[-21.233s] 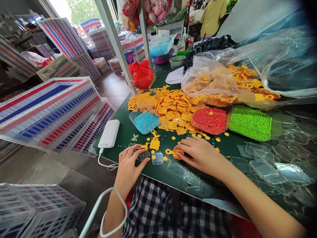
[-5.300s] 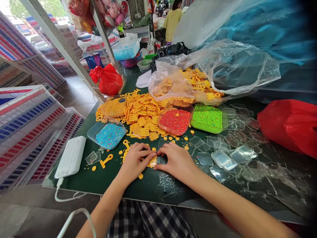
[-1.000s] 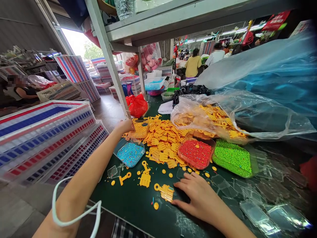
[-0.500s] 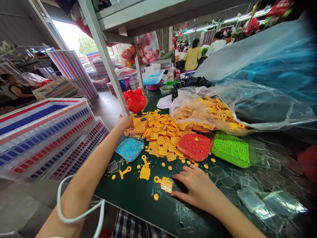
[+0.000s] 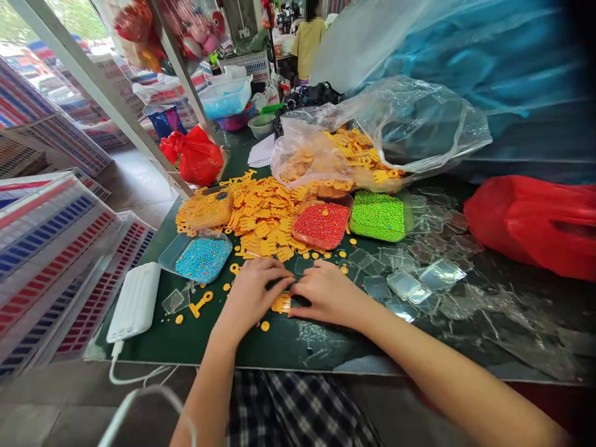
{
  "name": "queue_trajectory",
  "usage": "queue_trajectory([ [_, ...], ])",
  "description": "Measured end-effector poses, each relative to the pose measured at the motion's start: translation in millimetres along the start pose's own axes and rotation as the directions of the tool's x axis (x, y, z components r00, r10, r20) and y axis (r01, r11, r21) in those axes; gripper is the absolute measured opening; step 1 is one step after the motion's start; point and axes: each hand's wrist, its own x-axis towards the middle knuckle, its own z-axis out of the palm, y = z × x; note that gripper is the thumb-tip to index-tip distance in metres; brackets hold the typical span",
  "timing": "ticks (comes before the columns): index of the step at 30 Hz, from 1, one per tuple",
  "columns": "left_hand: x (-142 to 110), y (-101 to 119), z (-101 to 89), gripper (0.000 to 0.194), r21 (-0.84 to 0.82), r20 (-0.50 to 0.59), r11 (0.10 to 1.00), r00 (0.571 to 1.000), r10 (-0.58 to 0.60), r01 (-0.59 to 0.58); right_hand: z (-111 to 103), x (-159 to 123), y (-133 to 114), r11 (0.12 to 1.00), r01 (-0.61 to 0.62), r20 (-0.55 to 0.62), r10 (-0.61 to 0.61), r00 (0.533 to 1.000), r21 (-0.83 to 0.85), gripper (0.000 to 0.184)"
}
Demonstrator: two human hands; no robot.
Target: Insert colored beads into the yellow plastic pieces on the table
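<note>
My left hand [image 5: 256, 287] is over the table, its fingers drawn together above a small yellow plastic piece [image 5: 282, 303]. Whatever those fingertips pinch is too small or hidden to make out. From the other side, my right hand [image 5: 328, 293] steadies the same piece with thumb and fingers at its right edge. Most of the piece is covered by the hands. Just beyond them lies a heap of similar yellow pieces [image 5: 265, 214]. Around it stand clear trays of blue beads [image 5: 203, 257], yellow beads [image 5: 209, 208], red beads [image 5: 321, 225] and green beads [image 5: 378, 215].
A white power bank [image 5: 135, 301] with a cable lies at the left table edge. Clear plastic squares [image 5: 414, 279] are scattered at right, near a red bag [image 5: 535, 223]. An open clear bag [image 5: 321, 155] of yellow pieces is behind. Crates [image 5: 69, 261] stand at left.
My left hand has come from the yellow bead tray to the yellow piece beside my right hand. My right hand stays at the piece. The view has tilted down and turned right.
</note>
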Motion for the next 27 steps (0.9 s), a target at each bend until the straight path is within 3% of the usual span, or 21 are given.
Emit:
queue_trajectory([
  [3, -18, -9, 12.1, 0.018, -0.038, 0.045, 0.998, 0.998, -0.047, 0.049, -2, -1, -2, 0.997, 0.065, 0.019, -0.064, 0.998, -0.031, 0.03],
  [8, -34, -20, 13.9, 0.014, -0.084, 0.004, 0.996, 0.999, -0.04, 0.04, -3, 0, -3, 0.998, 0.021, 0.053, -0.018, 0.998, -0.061, 0.034],
  [15, -37, -22, 23.0, 0.015, -0.079, -0.008, 0.996, 0.999, -0.052, 0.051, -3, 2, -4, 0.999, 0.012, 0.063, -0.009, 0.998, -0.045, 0.033],
  [27, -38, -25, 21.8, 0.021, -0.062, 0.045, 0.998, 0.999, -0.01, 0.012, -2, 1, -3, 1.0, -0.006, 0.04, 0.007, 0.999, -0.018, 0.032],
])
